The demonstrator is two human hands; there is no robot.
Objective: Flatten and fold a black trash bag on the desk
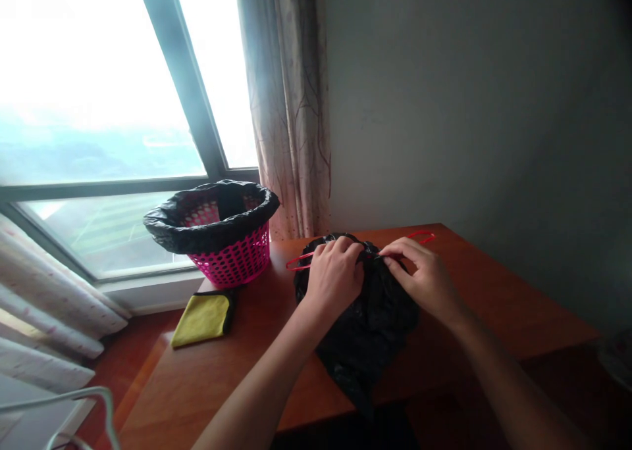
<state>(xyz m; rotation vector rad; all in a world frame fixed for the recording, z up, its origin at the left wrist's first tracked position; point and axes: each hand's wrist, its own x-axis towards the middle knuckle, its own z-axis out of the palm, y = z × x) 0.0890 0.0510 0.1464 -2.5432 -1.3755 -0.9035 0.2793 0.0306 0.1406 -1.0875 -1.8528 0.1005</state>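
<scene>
Both forearms reached forward from the near edge of the table (508, 299), angled inward so the hands met over the black bag (365, 331), which lay crumpled on the tabletop. The left hand (336, 272) was palm down, its fingers curled over the bag's gathered top, a red loop (299, 264) jutting out beside it. The right hand (422, 275), wrist bent inward, pinched the red drawstring (391, 256) between thumb and forefinger.
</scene>
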